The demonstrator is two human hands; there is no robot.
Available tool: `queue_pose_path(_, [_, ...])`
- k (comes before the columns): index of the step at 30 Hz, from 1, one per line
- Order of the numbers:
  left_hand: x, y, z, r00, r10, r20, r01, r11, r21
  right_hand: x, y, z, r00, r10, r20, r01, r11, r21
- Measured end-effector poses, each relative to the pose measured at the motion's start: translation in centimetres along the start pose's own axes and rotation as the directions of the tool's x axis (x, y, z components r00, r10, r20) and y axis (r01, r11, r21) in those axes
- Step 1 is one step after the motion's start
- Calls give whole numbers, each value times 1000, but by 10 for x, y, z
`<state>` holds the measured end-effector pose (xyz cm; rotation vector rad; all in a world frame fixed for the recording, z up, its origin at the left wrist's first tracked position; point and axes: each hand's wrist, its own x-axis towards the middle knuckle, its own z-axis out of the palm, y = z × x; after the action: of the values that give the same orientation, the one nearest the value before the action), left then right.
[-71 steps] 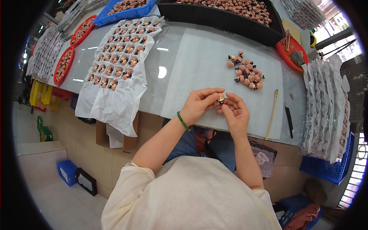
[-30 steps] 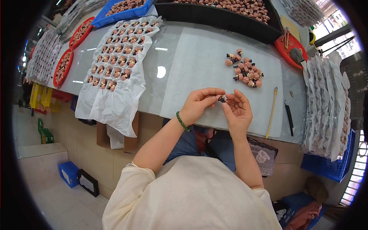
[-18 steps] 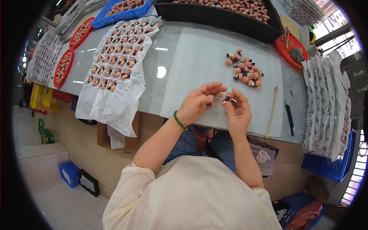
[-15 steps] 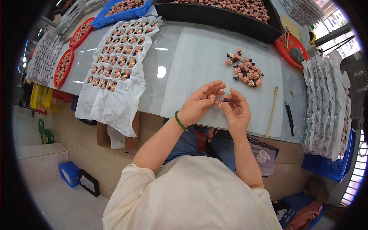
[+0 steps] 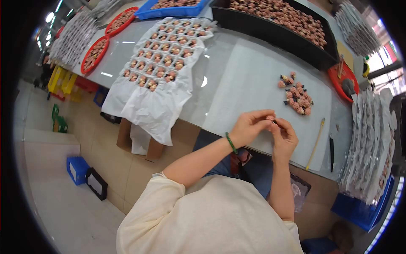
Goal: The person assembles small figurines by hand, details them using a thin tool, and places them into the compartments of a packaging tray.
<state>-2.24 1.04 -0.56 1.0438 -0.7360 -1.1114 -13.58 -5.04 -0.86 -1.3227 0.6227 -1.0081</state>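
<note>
My left hand (image 5: 248, 128), with a green bead bracelet at its wrist, pinches a small pink knobbly figurine piece (image 5: 269, 118) between thumb and fingers. My right hand (image 5: 285, 136) meets it there, thumb and fingertips closed on a small dark-and-pale figurine part, mostly hidden by the fingers. Both hands are just above the front edge of the white paper sheet (image 5: 237, 80). Beyond them on the sheet lies a loose pile of similar pink figurine pieces (image 5: 299, 100) with dark parts.
A white blister tray (image 5: 144, 99) of figurine pieces sits left. Behind stand a black bin (image 5: 270, 41), blue tray (image 5: 169, 12) and red trays (image 5: 83, 63). A yellow stick (image 5: 315, 144), black pen-like tool (image 5: 331, 153) and stacked trays (image 5: 368, 148) are right.
My hands have come together, bringing the pink piece and the dark-and-pale part to each other. The camera has turned, so the scene sits further right and lower.
</note>
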Motion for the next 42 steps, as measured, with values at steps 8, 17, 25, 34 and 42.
queue_pose_path(8, [-7,-8,6,997,79,18,-75,982,-171,1,7,-4,999,21,-49,-22,999,-32])
queue_pose_path(17, [-23,24,-3,984,179,-23,-167,951,262,2,-1,-5,987,141,76,-151,978,146])
queue_pose_path(25, [-68,114,-120,713,643,-279,42,359,933,1,-6,1,988,144,61,-147,988,47])
queue_pose_path(34, [-79,80,-156,767,607,-209,451,-277,848,0,-4,-1,989,137,56,-139,990,30])
queue_pose_path(42, [-81,81,-158,875,369,-313,432,-307,848,0,-5,1,989,132,64,-132,991,3])
